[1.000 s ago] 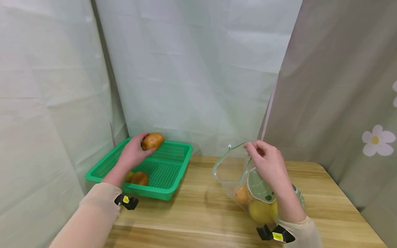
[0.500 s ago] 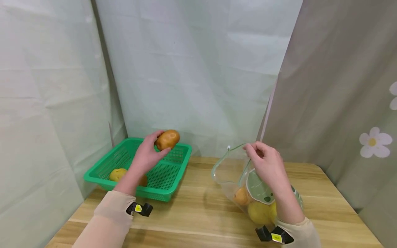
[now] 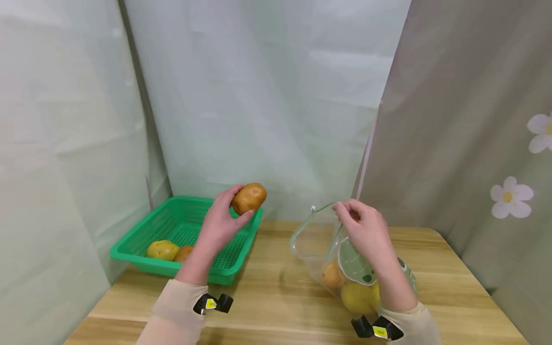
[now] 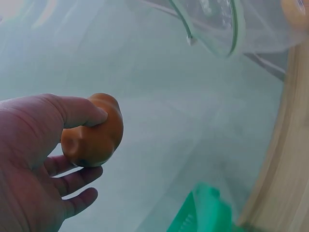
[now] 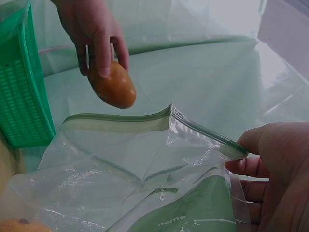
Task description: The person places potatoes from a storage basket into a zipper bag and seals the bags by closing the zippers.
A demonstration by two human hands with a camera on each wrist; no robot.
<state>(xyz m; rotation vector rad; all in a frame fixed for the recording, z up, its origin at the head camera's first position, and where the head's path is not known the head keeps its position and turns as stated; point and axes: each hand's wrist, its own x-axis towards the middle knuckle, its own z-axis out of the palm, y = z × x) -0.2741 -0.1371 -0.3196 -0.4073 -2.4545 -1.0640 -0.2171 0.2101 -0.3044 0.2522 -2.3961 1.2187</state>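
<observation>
My left hand (image 3: 224, 223) grips a brown potato (image 3: 249, 198) in the air over the right rim of the green basket (image 3: 129, 244); the same potato (image 4: 94, 133) (image 5: 112, 87) shows in both wrist views. To its right my right hand (image 3: 360, 230) pinches the top edge of a clear zip bag (image 3: 310, 237) and holds its mouth open on the wooden table (image 3: 276, 297). The bag's green zip rim (image 5: 145, 118) gapes just under the potato. A potato (image 3: 333, 275) and a yellow one (image 3: 358, 297) lie inside the bag.
Two more potatoes (image 3: 162, 249) lie at the basket's near left. Pale fabric walls close in at the back and left, and a grey flowered curtain (image 3: 474, 143) hangs to the right. Bare tabletop lies between basket and bag.
My left hand has lifted the potato out of the basket and carried it right toward the bag. The right hand has kept its hold on the bag's edge.
</observation>
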